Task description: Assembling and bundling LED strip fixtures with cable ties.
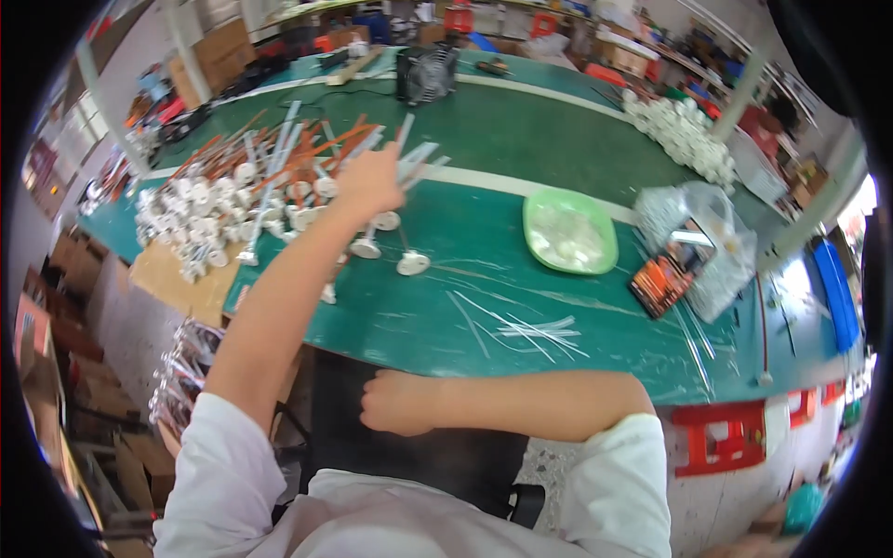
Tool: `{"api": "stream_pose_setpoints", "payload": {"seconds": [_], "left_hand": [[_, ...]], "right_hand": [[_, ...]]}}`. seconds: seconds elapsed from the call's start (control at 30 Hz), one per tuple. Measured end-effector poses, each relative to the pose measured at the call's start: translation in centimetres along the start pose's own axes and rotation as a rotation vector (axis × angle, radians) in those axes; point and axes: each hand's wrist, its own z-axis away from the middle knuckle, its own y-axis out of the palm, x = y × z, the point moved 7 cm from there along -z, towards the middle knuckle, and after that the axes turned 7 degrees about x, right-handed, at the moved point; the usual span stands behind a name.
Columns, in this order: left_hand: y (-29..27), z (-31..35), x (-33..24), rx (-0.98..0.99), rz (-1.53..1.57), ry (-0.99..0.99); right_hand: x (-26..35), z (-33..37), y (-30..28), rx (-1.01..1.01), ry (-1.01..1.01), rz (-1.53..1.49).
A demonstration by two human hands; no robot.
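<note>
My left hand (374,183) reaches out over the far left of the table, its fingers curled among pale flat strips (420,160). Some of these strips stick out past the fingers, and thin stems with white round ends (412,263) hang below the hand. Beside it on the left spreads a large pile of white disc-ended pieces (197,200), mixed with orange-brown strips (219,152). My right hand (400,402) is closed in a fist close to my body, by the near table edge; nothing sticks out of it. Thin clear strips (535,329) lie loose on the table beyond my right forearm.
A light green bowl (605,260) holds a clear plastic bag. Right of it are a black-and-orange box (659,286) and a crumpled plastic bag (726,293). A black fan (426,74) stands farther back. White parts (684,135) are heaped far right; red stools (721,437) stand below.
</note>
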Motion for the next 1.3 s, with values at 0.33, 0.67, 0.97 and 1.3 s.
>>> {"api": "stream_pose_setpoints", "payload": {"seconds": [0.33,0.67,0.97,1.3], "left_hand": [[1.6,-0.1,-3.1,0.174,-0.178,0.006],[-2.7,2.4,-2.6,0.005,0.097,0.115],[-8.2,6.4,0.5,-0.2,0.801,0.181],[-10.5,6.8,-7.0,-0.1,1.095,0.535]], "right_hand": [[0.1,0.5,0.0,0.002,-0.047,0.051],[1.6,2.6,-6.8,-0.462,-0.305,-0.477],[-3.6,15.4,-21.5,-1.489,-0.001,-0.225],[-16.0,18.5,-22.4,-1.566,0.523,-0.7]]}}
